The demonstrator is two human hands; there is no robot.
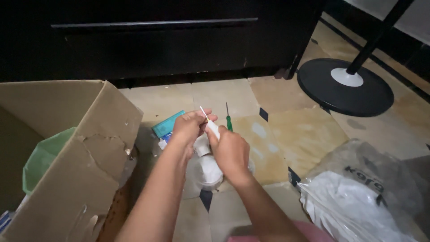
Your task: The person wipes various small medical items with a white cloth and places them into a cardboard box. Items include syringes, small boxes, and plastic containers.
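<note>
While both hands' fingers pinch a thin white stick [205, 113], the cardboard box [85, 179] (open-topped) holds green plastic [42, 159].

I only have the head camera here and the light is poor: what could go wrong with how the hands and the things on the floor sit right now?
1. Both hands, left hand and right hand, pinch a thin white stick over a white fitting; the stick might snap or slip.
2. The green screwdriver lies loose just beyond the hands, so a wrist could knock it away.
3. The cardboard box crowds the left forearm.
</note>
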